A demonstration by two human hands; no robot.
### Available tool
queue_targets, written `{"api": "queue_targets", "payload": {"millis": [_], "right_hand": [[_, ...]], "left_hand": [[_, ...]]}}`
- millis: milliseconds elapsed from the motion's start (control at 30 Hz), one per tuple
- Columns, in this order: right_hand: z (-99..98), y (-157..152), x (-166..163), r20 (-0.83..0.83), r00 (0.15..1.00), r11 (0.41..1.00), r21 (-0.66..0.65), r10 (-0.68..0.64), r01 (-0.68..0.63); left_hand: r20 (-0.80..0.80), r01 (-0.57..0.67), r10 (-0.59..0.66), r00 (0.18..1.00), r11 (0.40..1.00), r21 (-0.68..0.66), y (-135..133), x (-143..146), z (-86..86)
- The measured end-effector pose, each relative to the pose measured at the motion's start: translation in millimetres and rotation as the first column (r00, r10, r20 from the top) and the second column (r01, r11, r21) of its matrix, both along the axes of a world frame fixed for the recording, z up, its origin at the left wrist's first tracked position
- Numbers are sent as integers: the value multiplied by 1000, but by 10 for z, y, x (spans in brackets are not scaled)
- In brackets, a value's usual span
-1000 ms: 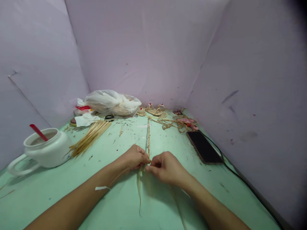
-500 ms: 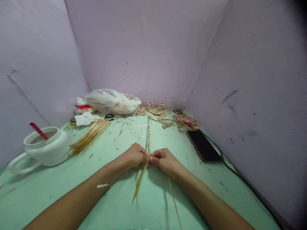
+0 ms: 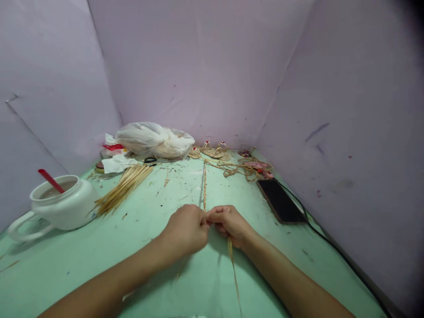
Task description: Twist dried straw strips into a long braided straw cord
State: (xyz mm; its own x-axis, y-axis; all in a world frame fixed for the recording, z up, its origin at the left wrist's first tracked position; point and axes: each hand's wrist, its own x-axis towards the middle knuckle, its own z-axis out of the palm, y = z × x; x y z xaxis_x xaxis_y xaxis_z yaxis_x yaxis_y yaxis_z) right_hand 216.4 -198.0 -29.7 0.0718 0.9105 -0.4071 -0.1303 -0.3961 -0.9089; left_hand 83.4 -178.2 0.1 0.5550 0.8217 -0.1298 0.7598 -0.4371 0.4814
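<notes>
A thin straw-coloured braid (image 3: pixel 204 187) runs from the far side of the table straight toward me. At its near end, my left hand (image 3: pixel 188 227) is closed, its fingers pinched on the braid's strands and its back turned up, hiding most of what it grips. Touching it, my right hand (image 3: pixel 228 223) pinches the same end between thumb and finger. From under the right palm a loose flat fibre strand (image 3: pixel 234 267) hangs down toward the table's near edge.
On the left stand a white mug (image 3: pixel 62 207) with a red stick and a bundle of straw strips (image 3: pixel 124 190). Behind lie a plastic bag (image 3: pixel 154 140), scissors (image 3: pixel 150 160) and small woven pieces (image 3: pixel 212 151). A tangled cord (image 3: pixel 236 169) and a phone (image 3: pixel 281 201) with a cable lie right.
My left hand has rolled over with its back up and moved slightly nearer me. The loose strands below it are now mostly hidden. My right hand stays at the braid's end.
</notes>
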Motion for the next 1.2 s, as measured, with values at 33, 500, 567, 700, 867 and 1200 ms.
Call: {"api": "queue_targets", "payload": {"millis": [33, 500, 567, 700, 867, 1200], "right_hand": [[-6, -4, -7, -7, 1000, 1000, -1, -10, 10], [1, 2, 48, -15, 974, 971, 86, 227, -225], [-20, 14, 44, 20, 973, 967, 107, 231, -232], [-100, 21, 22, 279, 941, 961, 145, 190, -237], [-60, -80, -18, 816, 578, 944, 175, 19, -278], [63, -279, -105, 887, 455, 892, 140, 80, -430]], "left_hand": [[-47, 13, -9, 999, 997, 73, -75, 16, -12], [300, -88, 432, 851, 680, -728, 335, -45, 10], [306, 0, 390, 869, 616, -787, 312, -19, -65], [220, -109, 349, 911, 717, -689, 253, 39, -172], [80, -217, 280, 957, 869, -445, 240, 75, -253], [192, -169, 305, 933, 841, -514, 218, 61, -309]]}}
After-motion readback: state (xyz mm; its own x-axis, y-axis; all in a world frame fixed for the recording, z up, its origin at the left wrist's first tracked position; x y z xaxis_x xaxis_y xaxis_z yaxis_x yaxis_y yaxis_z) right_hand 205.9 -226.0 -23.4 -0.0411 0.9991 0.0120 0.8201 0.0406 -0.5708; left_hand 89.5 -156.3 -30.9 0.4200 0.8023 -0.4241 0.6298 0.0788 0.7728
